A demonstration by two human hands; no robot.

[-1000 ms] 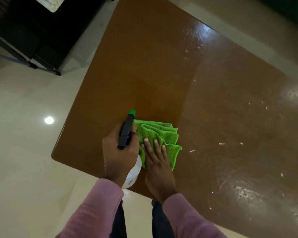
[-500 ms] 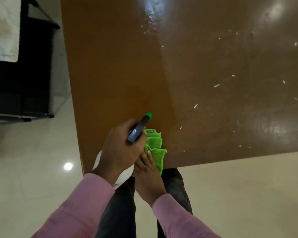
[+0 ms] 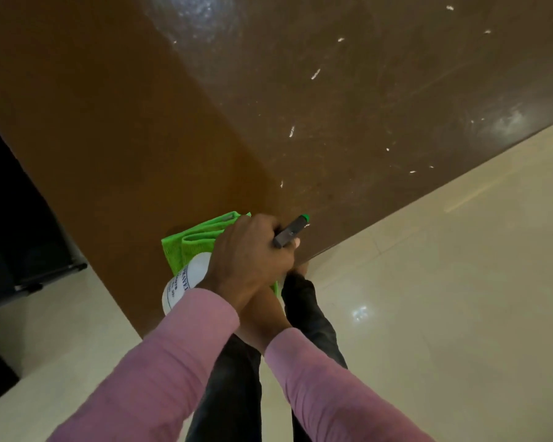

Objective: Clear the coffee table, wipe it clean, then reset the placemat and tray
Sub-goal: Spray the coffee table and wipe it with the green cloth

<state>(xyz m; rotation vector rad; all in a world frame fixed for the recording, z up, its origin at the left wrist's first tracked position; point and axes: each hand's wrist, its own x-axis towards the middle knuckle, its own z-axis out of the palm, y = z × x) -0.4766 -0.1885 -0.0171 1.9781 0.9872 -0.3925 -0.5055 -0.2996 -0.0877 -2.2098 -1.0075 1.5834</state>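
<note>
Green microfibre cloth (image 3: 198, 240), soft, best pressed flat, lies at the near edge of the glossy brown table (image 3: 141, 122); my left hand (image 3: 253, 253) clamps the white plastic spray bottle (image 3: 186, 279); my right hand (image 3: 265, 312) is mostly hidden, so I cannot tell its fingers.

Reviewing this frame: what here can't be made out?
Head view only:
- Right hand fingers: hidden under the left hand; hold on the green microfibre cloth unclear.
- White spray bottle label: partly covered by pink sleeve, too small to read.
- Brown table: cut off by top edge.
- White specks: too small to identify.
</note>
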